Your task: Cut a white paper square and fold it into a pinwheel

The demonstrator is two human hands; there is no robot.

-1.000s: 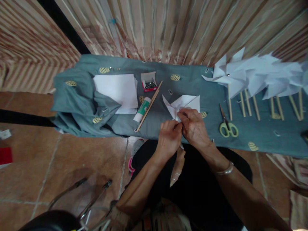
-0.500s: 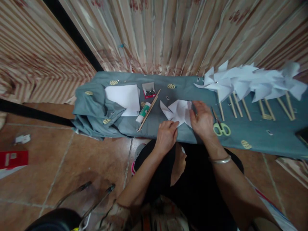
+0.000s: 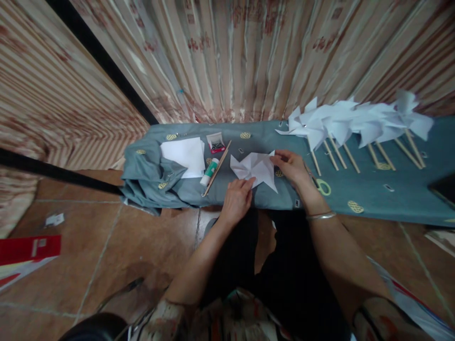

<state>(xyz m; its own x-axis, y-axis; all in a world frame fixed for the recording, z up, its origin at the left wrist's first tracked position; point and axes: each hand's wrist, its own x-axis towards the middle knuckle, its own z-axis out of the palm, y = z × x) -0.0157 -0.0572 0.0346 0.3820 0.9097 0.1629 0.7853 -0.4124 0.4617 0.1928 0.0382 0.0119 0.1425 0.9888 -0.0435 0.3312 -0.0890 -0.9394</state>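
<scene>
A white paper pinwheel (image 3: 256, 169), cut and folded into points, lies on the cloth-covered bench in front of me. My left hand (image 3: 237, 199) holds its near-left edge, fingers closed on the paper. At its right corner, my right hand (image 3: 290, 166) pinches a point between thumb and fingertips. Green-handled scissors (image 3: 324, 186) lie beside my right wrist, which hides part of them. To the left of the pinwheel are a wooden stick (image 3: 221, 163), a green-and-white glue stick (image 3: 209, 172) and a small open red box (image 3: 216, 143) of small dark pieces.
A stack of white paper (image 3: 185, 156) lies at the left, partly under bunched cloth (image 3: 142, 170). Several finished pinwheels (image 3: 355, 121) on sticks overlap along the right back. A dark object (image 3: 443, 188) sits at the right edge. A striped curtain (image 3: 227, 57) hangs behind the bench.
My right hand has gone from lying over the paper's right side to pinching its corner, and the pinwheel's right points now show. The whole view has shifted slightly.
</scene>
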